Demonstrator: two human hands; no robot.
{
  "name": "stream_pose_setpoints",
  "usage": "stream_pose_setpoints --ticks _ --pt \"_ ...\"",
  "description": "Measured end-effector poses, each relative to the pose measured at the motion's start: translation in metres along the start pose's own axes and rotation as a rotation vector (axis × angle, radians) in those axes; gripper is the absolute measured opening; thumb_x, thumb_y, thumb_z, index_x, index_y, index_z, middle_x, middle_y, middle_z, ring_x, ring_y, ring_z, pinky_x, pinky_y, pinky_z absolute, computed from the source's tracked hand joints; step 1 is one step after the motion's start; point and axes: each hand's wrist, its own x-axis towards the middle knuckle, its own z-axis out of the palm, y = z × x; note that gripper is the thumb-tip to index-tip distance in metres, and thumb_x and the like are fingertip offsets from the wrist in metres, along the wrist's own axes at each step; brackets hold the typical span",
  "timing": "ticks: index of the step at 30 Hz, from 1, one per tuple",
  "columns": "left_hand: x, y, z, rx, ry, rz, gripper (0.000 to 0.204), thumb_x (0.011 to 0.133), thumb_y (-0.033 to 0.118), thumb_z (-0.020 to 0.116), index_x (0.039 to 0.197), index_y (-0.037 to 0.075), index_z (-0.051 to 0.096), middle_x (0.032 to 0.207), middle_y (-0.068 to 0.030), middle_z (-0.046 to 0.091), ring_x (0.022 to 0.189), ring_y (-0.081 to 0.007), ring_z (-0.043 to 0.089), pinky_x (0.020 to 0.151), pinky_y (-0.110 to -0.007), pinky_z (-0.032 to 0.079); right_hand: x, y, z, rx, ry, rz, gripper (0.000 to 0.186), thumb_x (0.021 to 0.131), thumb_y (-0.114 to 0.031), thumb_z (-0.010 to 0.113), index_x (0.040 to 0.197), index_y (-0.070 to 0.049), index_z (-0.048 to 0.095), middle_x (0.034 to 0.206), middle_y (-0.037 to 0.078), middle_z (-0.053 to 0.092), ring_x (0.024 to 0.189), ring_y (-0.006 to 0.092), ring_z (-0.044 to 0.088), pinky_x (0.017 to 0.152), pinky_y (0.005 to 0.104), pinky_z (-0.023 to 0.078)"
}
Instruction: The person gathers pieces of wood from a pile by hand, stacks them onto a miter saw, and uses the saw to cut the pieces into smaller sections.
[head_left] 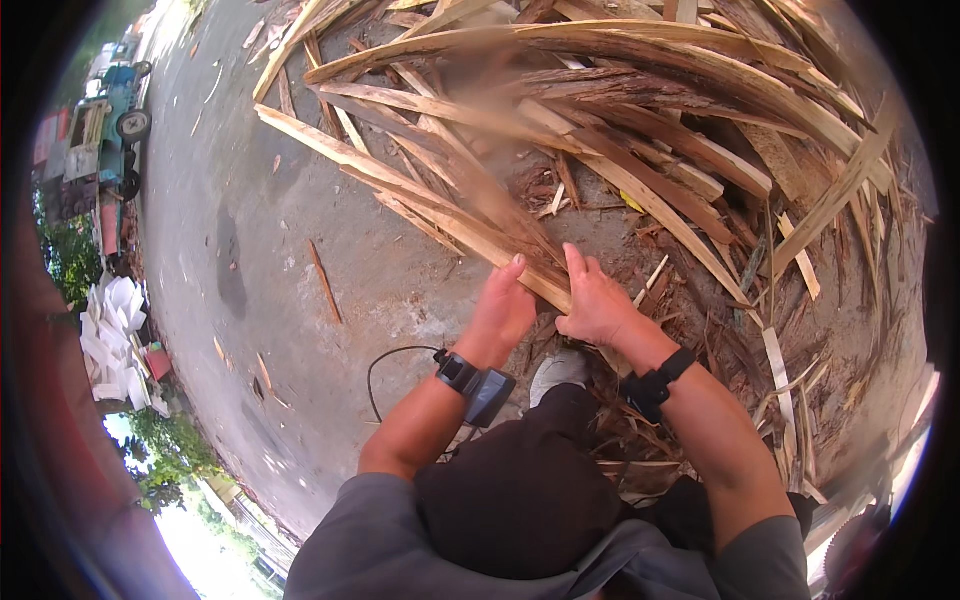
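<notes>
Wooden strips point(450, 217), long axis toward upper left

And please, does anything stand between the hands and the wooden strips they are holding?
Nothing visible does: the left hand and the right hand directly grip the near end of the wooden strips. The wood pile lies beyond, not between.

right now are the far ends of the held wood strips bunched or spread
Spread: the wood strips fan out from the left hand and right hand, tips apart.
</notes>
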Motion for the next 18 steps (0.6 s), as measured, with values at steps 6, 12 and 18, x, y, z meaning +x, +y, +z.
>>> stream_pose_setpoints --ticks 6,12,18 --pt "-0.015 0.000 0.041 -0.001 -0.072 -0.186 0.064 0.097 0.043 0.037 0.148 0.006 0.023 0.148 -0.0182 0.034 0.134 -0.0351 0.036 0.110 -0.055 0.028 -0.030 0.015 -0.018 0.018 0.048 -0.001 0.094 0.065 -0.014 0.072 0.142 0.002 0.021 0.126 0.032 0.047 0.115 0.0444 0.051 0.098 0.0431 0.045" --pt "-0.026 0.008 0.083 0.146 -0.362 -0.276 0.059 0.095 0.031 0.051 0.143 0.004 0.031 0.142 -0.0173 0.041 0.127 -0.0357 0.046 0.102 -0.056 0.040 -0.078 -0.001 -0.076 0.206 0.028 -0.006 0.088 0.067 -0.011 0.069 0.142 0.002 0.025 0.127 0.031 0.047 0.117 0.0427 0.050 0.099 0.0414 0.043" --pt "-0.015 0.013 0.105 1.035 -0.792 -0.515 0.061 0.084 0.025 0.070 0.132 -0.002 0.042 0.129 -0.0123 0.050 0.119 -0.0220 0.048 0.102 -0.037 0.040 -0.167 0.044 -0.119 -0.108 -0.032 0.204 0.084 0.069 -0.006 0.067 0.142 -0.002 0.026 0.120 0.026 0.049 0.106 0.0422 0.055 0.088 0.0441 0.048"
